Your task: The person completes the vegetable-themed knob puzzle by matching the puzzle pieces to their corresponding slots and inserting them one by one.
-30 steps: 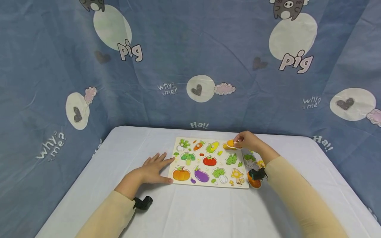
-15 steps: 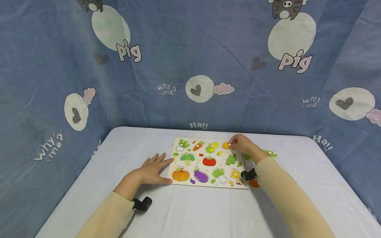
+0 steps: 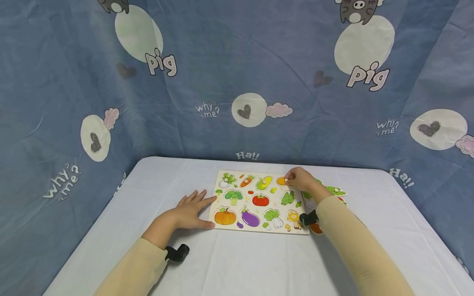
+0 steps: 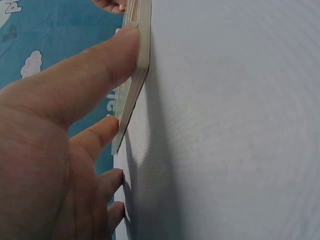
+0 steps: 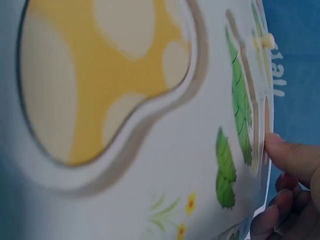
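My left hand lies with spread fingers at the left side of the vegetable puzzle board. In the left wrist view its thumb and index finger touch the board's edge. At the far right corner, my right hand pinches an orange puzzle piece at its pale knob, over the orange picture there. The hand covers the piece's right part, so I cannot tell how it sits. Only the carrot and corn pieces plainly show knobs among the other vegetable pictures.
Several loose pieces lie right of the board, partly under the right arm: a green one, a leafy vegetable and an orange-brown one. A white cloth covers the table. A blue printed curtain hangs behind.
My right hand has moved slightly left and down with the orange piece, onto the board's corner, then held still over the last half second. The left hand stays put.
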Motion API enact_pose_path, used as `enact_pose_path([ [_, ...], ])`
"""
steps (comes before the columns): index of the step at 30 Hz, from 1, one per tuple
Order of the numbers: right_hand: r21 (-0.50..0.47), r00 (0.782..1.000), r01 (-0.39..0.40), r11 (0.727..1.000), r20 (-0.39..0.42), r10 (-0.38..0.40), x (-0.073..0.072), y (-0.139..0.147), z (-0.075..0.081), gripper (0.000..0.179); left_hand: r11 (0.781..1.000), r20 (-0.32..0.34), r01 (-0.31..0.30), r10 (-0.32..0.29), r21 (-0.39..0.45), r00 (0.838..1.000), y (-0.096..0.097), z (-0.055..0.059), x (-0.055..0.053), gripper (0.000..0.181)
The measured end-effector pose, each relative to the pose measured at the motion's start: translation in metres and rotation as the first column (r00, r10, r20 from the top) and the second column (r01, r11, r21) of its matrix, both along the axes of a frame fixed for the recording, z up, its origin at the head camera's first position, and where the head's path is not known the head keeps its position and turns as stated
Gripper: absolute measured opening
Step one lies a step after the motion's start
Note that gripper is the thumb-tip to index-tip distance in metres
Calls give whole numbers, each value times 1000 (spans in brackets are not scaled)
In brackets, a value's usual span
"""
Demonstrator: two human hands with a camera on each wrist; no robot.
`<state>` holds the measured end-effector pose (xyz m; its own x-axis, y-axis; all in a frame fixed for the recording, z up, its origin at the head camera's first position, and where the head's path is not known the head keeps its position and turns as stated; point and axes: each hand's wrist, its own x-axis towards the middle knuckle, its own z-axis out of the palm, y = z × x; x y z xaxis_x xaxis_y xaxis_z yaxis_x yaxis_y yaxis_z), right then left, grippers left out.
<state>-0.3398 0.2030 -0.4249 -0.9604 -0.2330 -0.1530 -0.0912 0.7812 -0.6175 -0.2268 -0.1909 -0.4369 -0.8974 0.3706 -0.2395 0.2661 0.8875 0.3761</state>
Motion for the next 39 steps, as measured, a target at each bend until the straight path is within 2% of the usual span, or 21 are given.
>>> enact_pose_path([
  [12,15,998,61,998,24,-61,-4,5,-8,13,1000,0,7,-7,2,1000,0,1,0,95],
  [15,26,998,63,998,6,-63,-2,5,-7,13,1000,0,7,-7,3,1000,0,1,0,94],
  [20,46,998,52,998,-37,-50,5,10,-1,18,1000,5,12,-12,5,1000,1,2,1,94],
  [29,81,998,55,995,-46,-52,11,32,13,23,1000,13,20,-20,10,1000,-2,2,-1,95],
  [39,23,997,60,998,-44,-59,21,59,22,25,1000,3,28,-28,1,1000,-3,-2,-3,95],
])
